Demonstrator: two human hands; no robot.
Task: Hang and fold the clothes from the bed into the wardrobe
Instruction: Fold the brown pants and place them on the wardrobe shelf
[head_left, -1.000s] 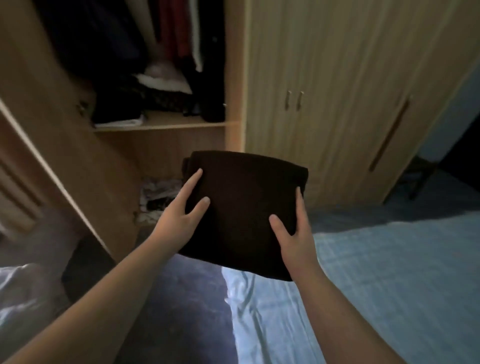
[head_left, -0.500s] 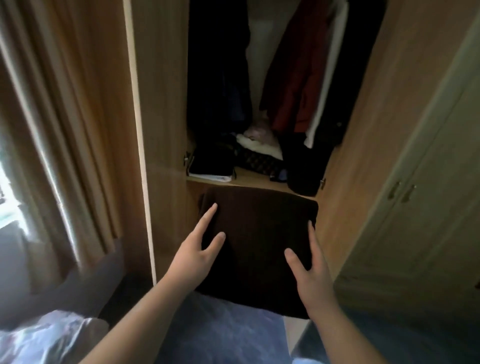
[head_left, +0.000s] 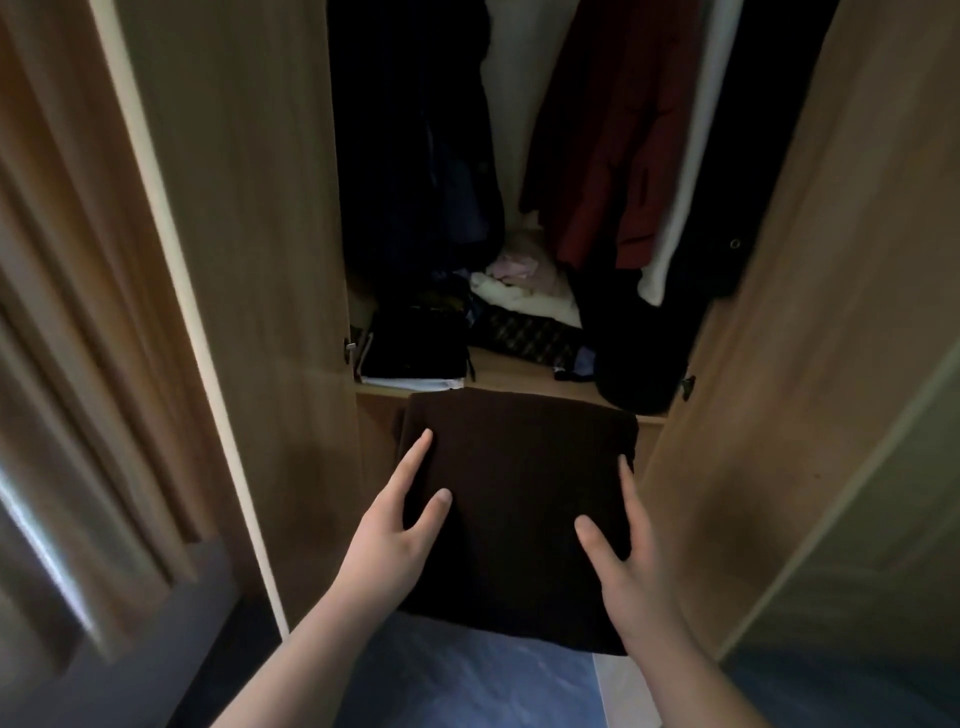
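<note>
Both hands carry the folded dark brown garment (head_left: 519, 499) between them: our left hand (head_left: 395, 540) lies on its left part with forefinger and thumb spread on top, and our right hand (head_left: 628, 566) does the same along its right edge. We see only a thumb and one or two straight fingers of each hand on the cloth; the remaining fingers are hidden under it, so we cannot tell how they lie.

We hold the garment level in front of the open wardrobe (head_left: 249, 260), and its far edge overlaps the front lip of the shelf (head_left: 519, 376) from our view. Whether it touches the wood we cannot make out.

On that shelf sits a dark folded stack (head_left: 415, 348) at the left, a patterned dark piece (head_left: 524, 338) behind the middle, pale crumpled clothes (head_left: 524, 286) further back, and a black heap (head_left: 644, 358) at the right. Above hang dark coats (head_left: 415, 156) and a dark red garment (head_left: 613, 145), their tops cut off by the frame. The interior is dim, and the hanging items are perhaps more than we can separate.

Curtain folds (head_left: 67, 364) fill the left edge, blurred.
</note>
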